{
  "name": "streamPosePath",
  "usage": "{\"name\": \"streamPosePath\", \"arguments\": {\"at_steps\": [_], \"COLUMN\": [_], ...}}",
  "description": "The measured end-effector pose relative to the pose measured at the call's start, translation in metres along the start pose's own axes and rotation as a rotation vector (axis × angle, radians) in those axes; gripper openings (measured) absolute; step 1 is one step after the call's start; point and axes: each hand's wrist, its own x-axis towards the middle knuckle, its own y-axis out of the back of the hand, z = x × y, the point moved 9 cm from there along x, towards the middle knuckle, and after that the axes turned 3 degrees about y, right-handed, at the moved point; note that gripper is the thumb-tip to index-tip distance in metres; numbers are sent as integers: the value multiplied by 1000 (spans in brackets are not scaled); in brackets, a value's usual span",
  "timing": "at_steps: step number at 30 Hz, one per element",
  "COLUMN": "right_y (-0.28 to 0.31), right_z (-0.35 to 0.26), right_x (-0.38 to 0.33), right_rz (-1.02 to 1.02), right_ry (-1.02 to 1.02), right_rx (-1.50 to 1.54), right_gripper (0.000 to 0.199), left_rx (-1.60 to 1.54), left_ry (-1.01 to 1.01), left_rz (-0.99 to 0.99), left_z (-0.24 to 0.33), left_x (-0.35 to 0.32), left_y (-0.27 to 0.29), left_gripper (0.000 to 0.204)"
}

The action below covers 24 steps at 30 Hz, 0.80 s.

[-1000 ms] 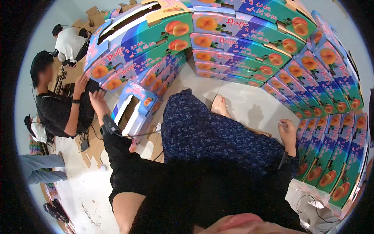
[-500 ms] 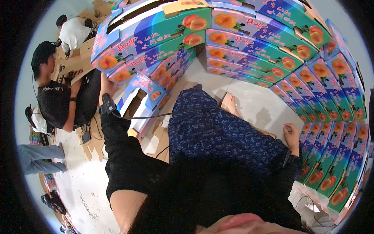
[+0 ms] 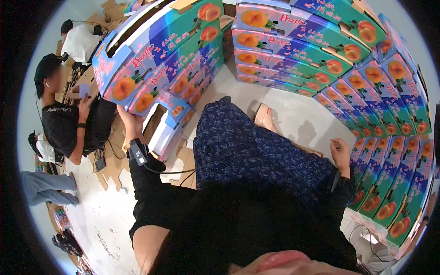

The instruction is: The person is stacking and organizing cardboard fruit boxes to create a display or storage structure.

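On the left stands a stack of printed cardboard fruit boxes (image 3: 158,68) in blue, pink and green. My left hand (image 3: 131,123) is raised against the lower left corner of the upper boxes; its fingers are partly hidden behind the cardboard, so their grip does not show. Below that hand lies a lighter blue-and-pink box (image 3: 172,110) with a dark opening. My right hand (image 3: 340,153) rests beside my skirt, loosely curled with nothing in it, near the right-hand boxes.
More boxes (image 3: 284,41) are stacked ahead, and slanted rows of boxes (image 3: 394,169) line the right. A person in black (image 3: 62,119) sits at the left near flattened cardboard (image 3: 110,172). A cable (image 3: 181,171) runs from my left wrist. Pale floor tiles (image 3: 243,94) show between the stacks.
The upper left boxes have shifted and now sit more in line with those beneath. My left hand stays at their corner, its forearm turned. My right hand has barely moved.
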Motion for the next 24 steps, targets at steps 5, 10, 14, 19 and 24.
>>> {"name": "streamPosePath", "arguments": {"at_steps": [5,10,14,19,24], "right_y": [-3,-6,-6,-8,-6], "right_z": [-5,-8,-9,-8,-6], "right_x": [3,0,1,3,4], "right_rz": [1,-29,-27,-32,-14], "right_ry": [47,33,9,18,41], "right_rx": [15,61,80,54,14], "right_gripper": [15,15,15,15,15], "left_rx": [128,235,256,256,168], "left_ry": [-35,-10,55,-147,-205], "left_rz": [16,-11,80,17,-56], "left_z": [1,2,-18,-22,-21], "left_x": [2,18,18,20,32], "left_y": [-5,-19,-29,-59,-73], "left_gripper": [66,69,71,66,57]}}
